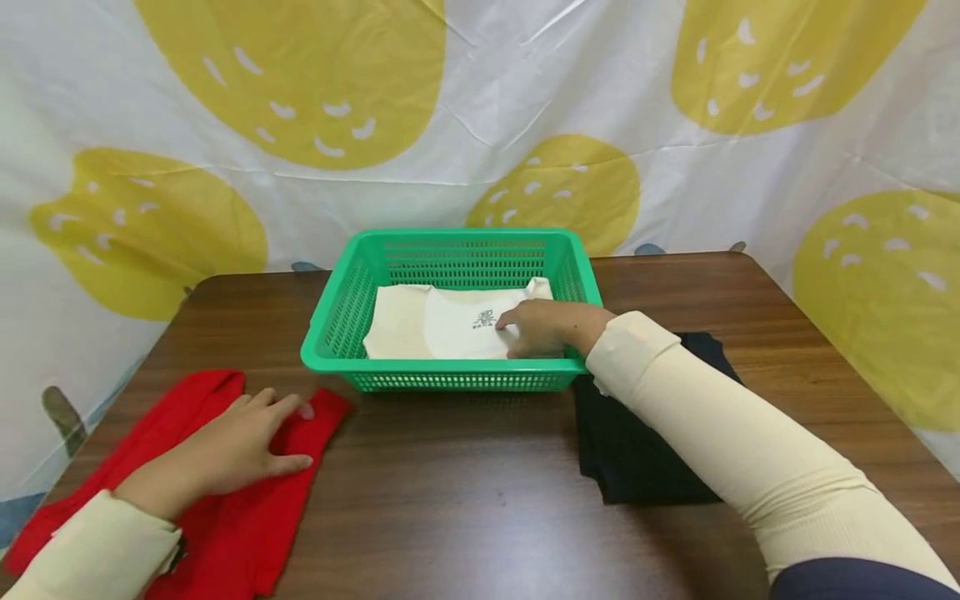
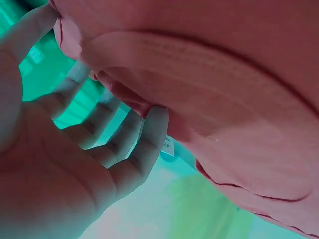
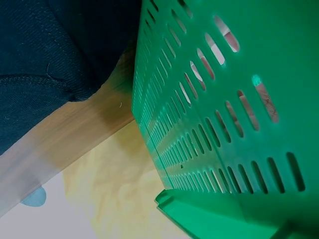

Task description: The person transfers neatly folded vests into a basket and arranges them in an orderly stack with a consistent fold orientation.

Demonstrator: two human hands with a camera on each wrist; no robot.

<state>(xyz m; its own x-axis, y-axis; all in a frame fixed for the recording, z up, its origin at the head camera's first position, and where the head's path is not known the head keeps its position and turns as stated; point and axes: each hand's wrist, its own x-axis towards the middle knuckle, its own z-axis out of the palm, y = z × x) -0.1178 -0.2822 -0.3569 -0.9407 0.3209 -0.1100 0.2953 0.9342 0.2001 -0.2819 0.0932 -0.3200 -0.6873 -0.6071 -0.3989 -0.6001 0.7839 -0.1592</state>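
Inside the green slotted basket [image 1: 465, 365], your right hand [image 1: 538, 327] rests, fingers loosely bent, on the folded cream-and-white shirt [image 1: 450, 323], perhaps keeping it flat. Left of the basket, your left hand [image 1: 238, 444] spreads its fingers over the red shirt [image 1: 247, 521], seemingly steadying it.

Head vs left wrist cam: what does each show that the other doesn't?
Only head: right hand, the pale shirt it rests on, and black cloth.
Only left wrist: a small printed white tag beside the red cloth.
Both: left hand, red cloth, backdrop, and what looks like the green basket.
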